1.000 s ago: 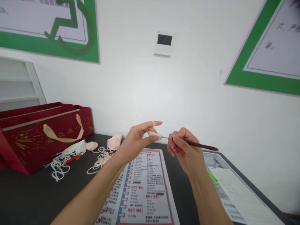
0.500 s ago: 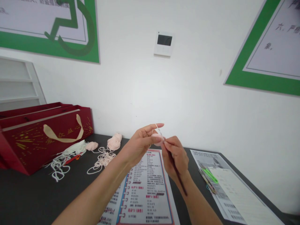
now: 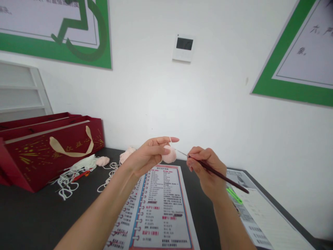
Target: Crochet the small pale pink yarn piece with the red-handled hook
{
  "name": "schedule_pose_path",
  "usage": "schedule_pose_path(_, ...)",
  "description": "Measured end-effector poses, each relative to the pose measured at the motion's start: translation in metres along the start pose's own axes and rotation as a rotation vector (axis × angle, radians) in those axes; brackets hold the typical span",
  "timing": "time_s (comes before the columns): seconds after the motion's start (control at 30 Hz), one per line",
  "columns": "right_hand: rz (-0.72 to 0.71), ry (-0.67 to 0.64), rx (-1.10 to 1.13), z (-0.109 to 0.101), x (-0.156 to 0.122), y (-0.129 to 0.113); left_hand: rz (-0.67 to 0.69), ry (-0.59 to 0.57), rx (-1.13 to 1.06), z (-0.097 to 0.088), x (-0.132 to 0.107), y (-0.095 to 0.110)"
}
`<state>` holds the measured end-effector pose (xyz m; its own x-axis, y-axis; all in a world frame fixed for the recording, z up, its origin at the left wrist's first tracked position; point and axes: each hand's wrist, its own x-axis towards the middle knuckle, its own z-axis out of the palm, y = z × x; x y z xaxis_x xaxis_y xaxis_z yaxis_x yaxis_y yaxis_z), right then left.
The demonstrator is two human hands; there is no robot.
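My left hand (image 3: 149, 155) is raised above the table and pinches a small round pink crochet piece (image 3: 169, 155) between thumb and fingers, with a strand of yarn looped over the stretched index finger. My right hand (image 3: 206, 170) is closed round a dark red crochet hook (image 3: 218, 174). The hook's thin metal tip points left and reaches the pink piece. Its handle slants down to the right.
A spiral-bound printed sheet (image 3: 158, 208) lies on the dark table (image 3: 31, 215) under my hands. Pink yarn balls (image 3: 102, 161) and loose white yarn (image 3: 70, 175) lie at left beside a red gift bag (image 3: 52, 147). More papers (image 3: 262, 215) and a green tool (image 3: 234, 195) lie at right.
My right hand swung the hook down with its handle toward my wrist, then brought it back out so the handle points right. The tip stays at the pink piece in my left hand.
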<state>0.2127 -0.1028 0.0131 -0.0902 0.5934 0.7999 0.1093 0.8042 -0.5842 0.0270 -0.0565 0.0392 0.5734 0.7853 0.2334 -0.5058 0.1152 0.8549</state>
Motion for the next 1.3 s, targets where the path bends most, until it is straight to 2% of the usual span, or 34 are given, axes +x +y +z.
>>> schedule_pose_path(0.17, 0.090, -0.030, 0.102, -0.009, 0.003, -0.005, -0.086, -0.094, 0.018, -0.008, 0.000, 0.001)
schedule_pose_path(0.33, 0.238, -0.052, 0.383, -0.010, 0.009, -0.006, -0.127, -0.134, 0.058, -0.008, -0.001, -0.001)
schedule_pose_path(0.4, 0.319, -0.033, 0.492, -0.006, 0.012, -0.007, -0.065, -0.092, 0.132, -0.004, -0.001, -0.003)
schedule_pose_path(0.5, 0.374, 0.011, 0.571, 0.001, 0.015, -0.008, 0.110, 0.008, 0.261, 0.004, -0.001, -0.008)
schedule_pose_path(0.63, 0.291, 0.069, 0.457, 0.005, 0.013, -0.006, 0.242, 0.090, 0.364, 0.010, 0.000, -0.012)
schedule_pose_path(0.83, 0.174, 0.060, 0.187, 0.004, 0.005, -0.003, 0.306, 0.154, 0.465, 0.013, 0.001, -0.015)
schedule_pose_path(1.0, 0.142, 0.079, -0.067, 0.003, 0.000, -0.006, 0.351, 0.209, 0.525, 0.014, 0.001, -0.018)
schedule_pose_path(1.3, 0.038, 0.138, -0.286, 0.020, -0.005, -0.013, 0.506, 0.306, 0.787, 0.018, 0.000, -0.020)
